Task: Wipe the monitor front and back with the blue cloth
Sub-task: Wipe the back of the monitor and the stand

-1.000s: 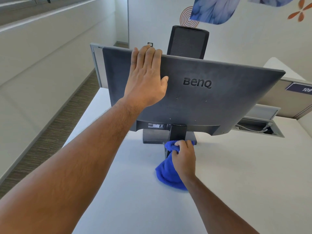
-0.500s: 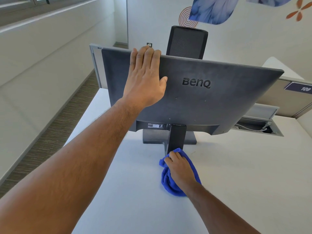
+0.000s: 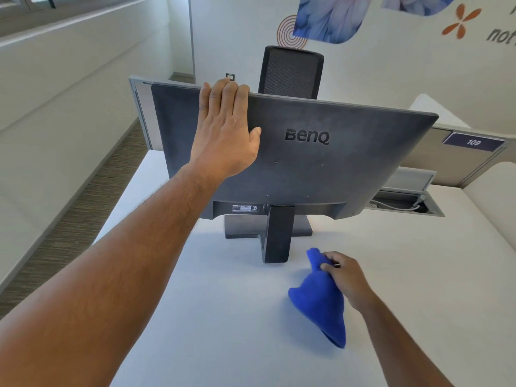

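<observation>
The dark grey monitor [image 3: 335, 166] stands on the white desk with its back, marked BenQ, turned to me; its screen is hidden. My left hand [image 3: 223, 132] lies flat on the upper left of the back, fingertips over the top edge. My right hand [image 3: 346, 277] grips the bunched blue cloth [image 3: 321, 300] on the desk, just right of the stand's rear foot [image 3: 276, 241] and apart from it.
The white desk [image 3: 223, 331] drops off at its left edge to carpeted floor. A black chair back [image 3: 290, 71] rises behind the monitor. An open cable hatch [image 3: 402, 203] with wires sits at the right rear, next to a partition with a "109" label [image 3: 473, 141].
My right hand has pulled the blue cloth off the stand's neck, down and to the right onto the desk. My left hand has stayed on the monitor's back.
</observation>
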Available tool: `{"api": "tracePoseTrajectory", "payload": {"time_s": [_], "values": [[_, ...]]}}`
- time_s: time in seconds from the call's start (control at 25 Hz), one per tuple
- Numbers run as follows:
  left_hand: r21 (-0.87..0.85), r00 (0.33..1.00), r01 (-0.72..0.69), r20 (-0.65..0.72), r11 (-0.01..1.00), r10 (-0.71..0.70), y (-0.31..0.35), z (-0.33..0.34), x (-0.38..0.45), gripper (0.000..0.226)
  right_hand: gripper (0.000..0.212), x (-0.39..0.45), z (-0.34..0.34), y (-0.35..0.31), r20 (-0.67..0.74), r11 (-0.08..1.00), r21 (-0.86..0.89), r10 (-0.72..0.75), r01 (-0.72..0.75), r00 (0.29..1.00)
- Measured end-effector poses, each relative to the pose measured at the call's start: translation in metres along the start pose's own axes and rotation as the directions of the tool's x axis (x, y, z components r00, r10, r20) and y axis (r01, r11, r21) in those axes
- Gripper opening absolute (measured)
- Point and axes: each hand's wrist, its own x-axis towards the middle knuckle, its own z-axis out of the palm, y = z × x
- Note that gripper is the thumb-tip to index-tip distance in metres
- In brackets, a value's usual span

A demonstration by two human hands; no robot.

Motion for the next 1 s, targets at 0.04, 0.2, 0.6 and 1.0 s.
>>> {"api": "tracePoseTrajectory", "payload": {"time_s": [0.04, 0.2, 0.6, 1.0], "values": [[-0.004, 1.0, 0.0, -0.003, 1.0, 0.0, 0.0, 0.0, 0.0, 0.067, 0.02, -0.008, -0.014, 0.003, -0.01, 1.0, 0.018, 0.021, -0.021, 1.0], [-0.017, 1.0, -0.003, -0.008, 1.0, 0.003, 0.001, -0.001, 0.0, 0.067, 0.029, -0.03, -0.054, 0.025, -0.11, 0.979, -0.202, -0.001, -0.022, 0.994], [-0.014, 1.0, -0.011, -0.004, 1.0, 0.011, 0.0, -0.003, -0.001, 0.067, 0.028, -0.035, -0.039, 0.056, -0.29, 0.783, -0.622, -0.232, 0.001, 0.928], [-0.002, 1.0, -0.02, -0.004, 1.0, 0.02, -0.004, -0.003, -0.003, 0.072, 0.074, -0.06, 0.015, 0.108, -0.11, 0.482, -0.867, 0.067, -0.128, 0.992]]}}
